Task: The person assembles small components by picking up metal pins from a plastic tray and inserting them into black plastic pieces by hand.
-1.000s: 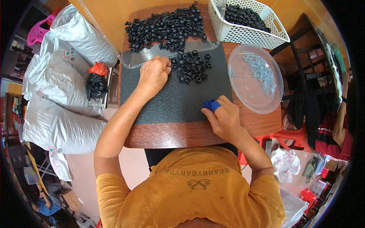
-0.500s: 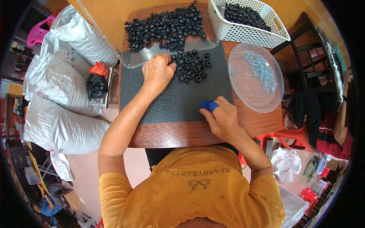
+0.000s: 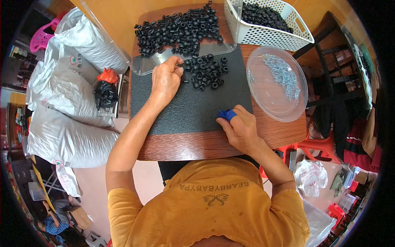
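Observation:
My left hand (image 3: 165, 82) is at the left side of a small heap of black rubber-like caps (image 3: 205, 71) on a dark grey mat (image 3: 185, 111). Its fingertips are a little apart at the edge of the heap, and I see nothing between them. Lower right on the mat, my right hand (image 3: 242, 128) is closed, thumb against forefinger. A blue wrapping (image 3: 226, 114) covers that forefinger's end. Whatever the pinch may hold is hidden. Beyond the mat, a clear plastic tray (image 3: 144, 68) holds a bigger spread of similar black pieces (image 3: 181, 31).
A round clear lid (image 3: 263, 99) with small bluish pieces (image 3: 284, 78) lies on the wooden table (image 3: 177, 146) at right. Behind it stands a white perforated basket (image 3: 275, 39) of black parts. White sacks (image 3: 70, 136) crowd the left; another person's arm (image 3: 369, 136) shows far right.
My left hand has drawn back slightly to the left from the heap, its fingers loosening. One dark piece now shows beside it. My right hand has stayed put.

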Tool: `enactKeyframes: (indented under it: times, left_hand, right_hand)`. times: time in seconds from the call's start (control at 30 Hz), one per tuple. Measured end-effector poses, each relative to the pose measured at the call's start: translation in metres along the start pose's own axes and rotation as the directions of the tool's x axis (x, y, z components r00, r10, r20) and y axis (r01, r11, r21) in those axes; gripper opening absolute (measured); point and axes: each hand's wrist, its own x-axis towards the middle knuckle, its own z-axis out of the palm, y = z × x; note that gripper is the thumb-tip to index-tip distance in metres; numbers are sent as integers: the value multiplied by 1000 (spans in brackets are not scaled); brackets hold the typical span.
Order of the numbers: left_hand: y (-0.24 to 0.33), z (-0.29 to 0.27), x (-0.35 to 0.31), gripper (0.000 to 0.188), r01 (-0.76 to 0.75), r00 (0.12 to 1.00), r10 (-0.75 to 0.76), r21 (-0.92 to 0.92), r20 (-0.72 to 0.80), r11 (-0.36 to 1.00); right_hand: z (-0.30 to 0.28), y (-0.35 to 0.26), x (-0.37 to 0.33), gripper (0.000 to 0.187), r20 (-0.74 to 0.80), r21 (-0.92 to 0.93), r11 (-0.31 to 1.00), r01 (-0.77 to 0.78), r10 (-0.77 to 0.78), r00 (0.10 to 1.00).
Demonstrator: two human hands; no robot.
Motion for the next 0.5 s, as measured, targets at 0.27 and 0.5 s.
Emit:
enactKeyframes:
  times: [0.27, 0.5]
  left_hand:
    - [-9, -4, 18, 28, -473, 880, 463, 308, 111, 825]
    - [-1, -7, 26, 25, -424, 905, 360, 445, 225, 789]
  right_hand:
    - [1, 0, 3, 24, 0, 13, 1000, 8, -8, 1000]
    - [1, 1, 1, 22, 11, 8, 1000, -15, 15, 1000]
